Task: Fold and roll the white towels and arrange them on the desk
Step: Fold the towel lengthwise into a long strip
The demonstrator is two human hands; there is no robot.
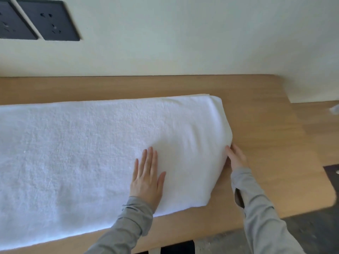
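Head view: a long white terry towel point(91, 153), folded lengthwise, lies across the light wooden desk point(266, 143). At lower centre the left hand point(146, 180) presses flat, fingers straight; the right hand point(236, 158), fingers extended, touches its right end, holding nothing. Uneven pressure could skew the roll.

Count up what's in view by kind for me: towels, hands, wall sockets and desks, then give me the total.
White towel: 1
Hands: 2, the left hand and the right hand
Dark wall sockets: 2
Wooden desk: 1
Total: 6
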